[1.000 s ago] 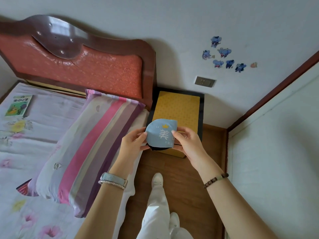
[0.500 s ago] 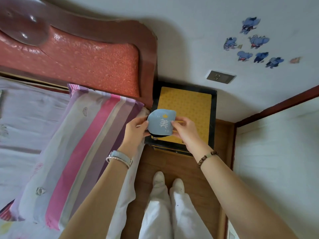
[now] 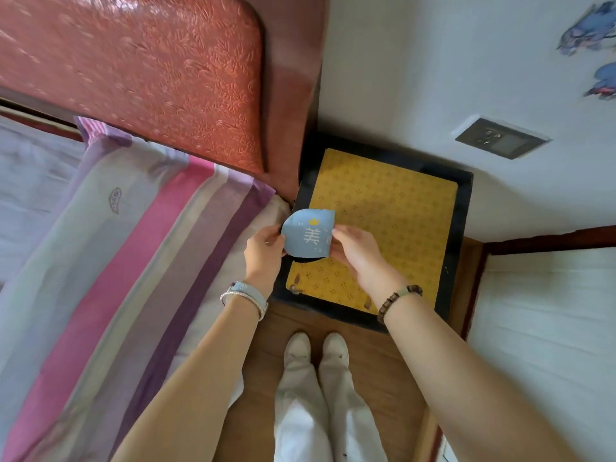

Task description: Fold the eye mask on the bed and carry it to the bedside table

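since the earlier frame, both hands and the folded eye mask (image 3: pixel 307 236) are sitting further over the tabletop (image 3: pixel 390 225), and the view is standing much closer to it, with both feet now side by side on the wooden floor (image 3: pixel 376 358). the left hand (image 3: pixel 265 253) is pinching the mask's left edge and the right hand (image 3: pixel 355 250) is pinching its right edge, so the blue mask is hanging in the air between them, above the tabletop's front left corner, its printed face with a white character and a small yellow crown turned up. a dark underside is peeking out below the blue layer. the tabletop is showing a yellow patterned mat inside a dark border, and nothing is lying on the mat under the mask. just to the left, the red embossed headboard (image 3: pixel 150 78) is pressing against the tabletop's left edge, and the striped pillow (image 3: pixel 140 261) is resting beside the left wrist, which is wearing a watch (image 3: pixel 248 291). a beaded bracelet (image 3: pixel 395 300) is circling the right wrist. a wall socket (image 3: pixel 500 140) and blue stickers (image 3: pixel 596 28) are sitting on the wall beyond the far edge.
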The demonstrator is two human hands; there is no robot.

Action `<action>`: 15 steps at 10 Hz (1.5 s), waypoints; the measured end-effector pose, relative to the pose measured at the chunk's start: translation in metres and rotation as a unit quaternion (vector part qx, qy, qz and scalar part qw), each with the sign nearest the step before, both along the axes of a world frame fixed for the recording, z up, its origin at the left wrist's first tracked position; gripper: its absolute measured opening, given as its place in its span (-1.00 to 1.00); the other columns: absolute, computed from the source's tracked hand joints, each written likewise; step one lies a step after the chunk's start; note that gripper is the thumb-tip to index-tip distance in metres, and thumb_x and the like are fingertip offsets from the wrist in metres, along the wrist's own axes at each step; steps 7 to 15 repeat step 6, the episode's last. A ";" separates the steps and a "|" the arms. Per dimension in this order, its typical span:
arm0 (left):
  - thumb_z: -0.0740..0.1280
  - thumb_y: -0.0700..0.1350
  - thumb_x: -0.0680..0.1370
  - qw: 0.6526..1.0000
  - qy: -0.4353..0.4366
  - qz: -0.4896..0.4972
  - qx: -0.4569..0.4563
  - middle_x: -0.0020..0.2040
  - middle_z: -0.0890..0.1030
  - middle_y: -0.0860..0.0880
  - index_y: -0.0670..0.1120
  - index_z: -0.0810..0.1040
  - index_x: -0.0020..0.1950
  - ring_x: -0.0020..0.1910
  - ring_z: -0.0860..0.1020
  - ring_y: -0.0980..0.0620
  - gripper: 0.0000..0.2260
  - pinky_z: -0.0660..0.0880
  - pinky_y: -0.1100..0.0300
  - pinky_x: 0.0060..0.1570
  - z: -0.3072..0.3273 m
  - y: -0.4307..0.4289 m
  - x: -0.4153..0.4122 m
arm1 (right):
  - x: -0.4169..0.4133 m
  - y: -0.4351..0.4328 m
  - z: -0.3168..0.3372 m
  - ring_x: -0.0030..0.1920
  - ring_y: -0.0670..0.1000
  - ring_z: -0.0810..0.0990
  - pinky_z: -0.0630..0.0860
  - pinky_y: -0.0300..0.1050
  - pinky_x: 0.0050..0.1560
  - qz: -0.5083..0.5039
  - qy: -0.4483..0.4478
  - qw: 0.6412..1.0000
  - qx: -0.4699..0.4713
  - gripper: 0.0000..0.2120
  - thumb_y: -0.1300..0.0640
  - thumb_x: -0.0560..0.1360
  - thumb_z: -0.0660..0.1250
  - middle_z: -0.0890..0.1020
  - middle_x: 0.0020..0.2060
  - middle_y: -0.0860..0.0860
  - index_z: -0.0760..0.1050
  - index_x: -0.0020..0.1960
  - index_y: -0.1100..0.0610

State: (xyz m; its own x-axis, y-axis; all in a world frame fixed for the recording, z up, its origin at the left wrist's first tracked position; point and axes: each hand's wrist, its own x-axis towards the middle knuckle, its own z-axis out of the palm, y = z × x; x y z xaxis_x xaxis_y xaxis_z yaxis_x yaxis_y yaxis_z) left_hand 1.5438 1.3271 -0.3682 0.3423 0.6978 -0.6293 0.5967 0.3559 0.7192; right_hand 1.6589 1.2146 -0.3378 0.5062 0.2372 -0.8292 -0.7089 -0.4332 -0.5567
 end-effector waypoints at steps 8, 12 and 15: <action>0.26 -0.14 0.60 0.999 0.014 0.043 -0.029 0.18 0.58 -0.09 -0.07 0.50 0.36 -0.08 0.56 0.13 -0.68 0.57 -0.01 0.16 0.023 -0.015 -0.002 | 0.001 -0.021 0.030 0.32 0.06 0.50 0.48 -0.04 0.29 0.075 -0.051 0.996 -0.010 -0.64 0.11 0.66 0.16 0.51 0.36 0.07 0.41 0.43 0.12; 0.26 -0.14 0.60 0.999 0.014 0.043 -0.029 0.18 0.58 -0.09 -0.07 0.50 0.36 -0.08 0.56 0.13 -0.68 0.57 -0.01 0.16 0.023 -0.015 -0.002 | 0.001 -0.021 0.030 0.32 0.06 0.50 0.48 -0.04 0.29 0.075 -0.051 0.996 -0.010 -0.64 0.11 0.66 0.16 0.51 0.36 0.07 0.41 0.43 0.12; 0.26 -0.14 0.60 0.999 0.014 0.043 -0.029 0.18 0.58 -0.09 -0.07 0.50 0.36 -0.08 0.56 0.13 -0.68 0.57 -0.01 0.16 0.023 -0.015 -0.002 | 0.001 -0.021 0.030 0.32 0.06 0.50 0.48 -0.04 0.29 0.075 -0.051 0.996 -0.010 -0.64 0.11 0.66 0.16 0.51 0.36 0.07 0.41 0.43 0.12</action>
